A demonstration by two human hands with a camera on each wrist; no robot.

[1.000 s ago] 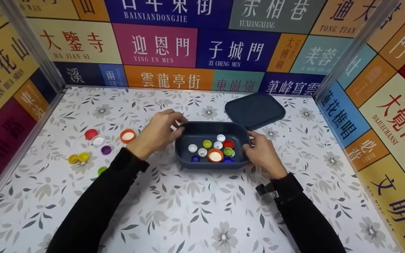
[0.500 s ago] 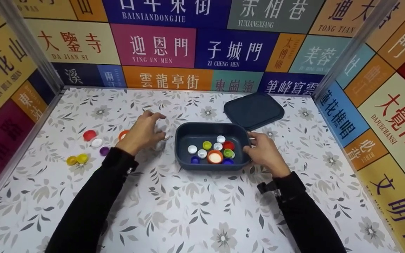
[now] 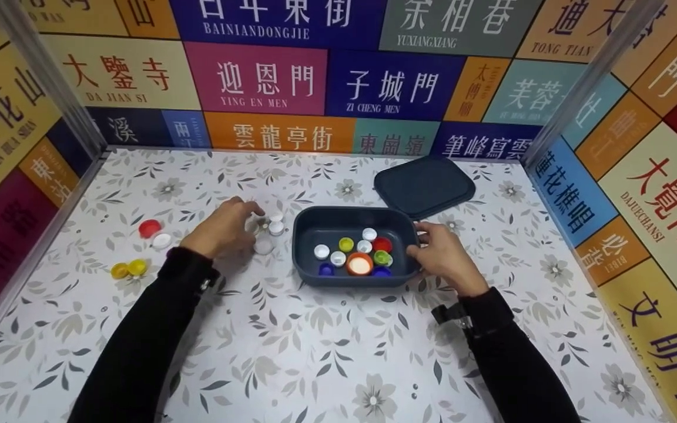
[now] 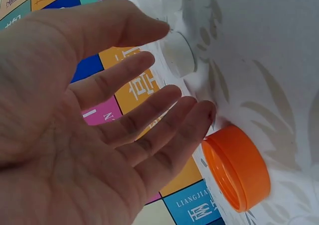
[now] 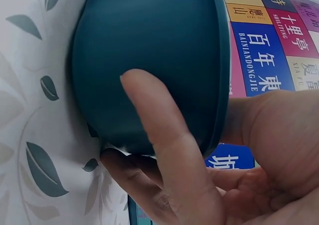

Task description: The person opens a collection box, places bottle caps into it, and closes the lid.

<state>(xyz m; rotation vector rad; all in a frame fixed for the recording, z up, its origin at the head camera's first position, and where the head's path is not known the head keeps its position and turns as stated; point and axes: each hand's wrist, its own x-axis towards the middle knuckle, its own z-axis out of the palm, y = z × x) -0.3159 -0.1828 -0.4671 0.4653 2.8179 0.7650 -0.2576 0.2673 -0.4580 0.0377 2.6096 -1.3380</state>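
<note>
My left hand [image 3: 221, 229] is over the table, left of a dark blue box [image 3: 353, 282]. Its fingers are spread and loosely bent, holding nothing. Beside the fingertips lie a white bottle cap [image 3: 276, 227] and a paler, see-through cap [image 3: 264, 245]. An orange cap [image 4: 237, 168] touches or nearly touches a fingertip in the left wrist view; in the head view my hand hides it. My right hand [image 3: 441, 252] grips the box's right end. Inside the box are several caps, among them a red cap [image 3: 382, 243] and an orange-rimmed cap [image 3: 359, 264].
Farther left lie a red cap [image 3: 150, 228], a white cap [image 3: 162, 241] and two yellow caps [image 3: 137, 267]. The box's flat lid [image 3: 425, 185] rests behind it to the right. Printed panels [image 3: 256, 79] wall the table [image 3: 291, 364] at the back and sides.
My left hand has let go of the box's left rim and moved left and down to the pale caps. The right hand stays on the box.
</note>
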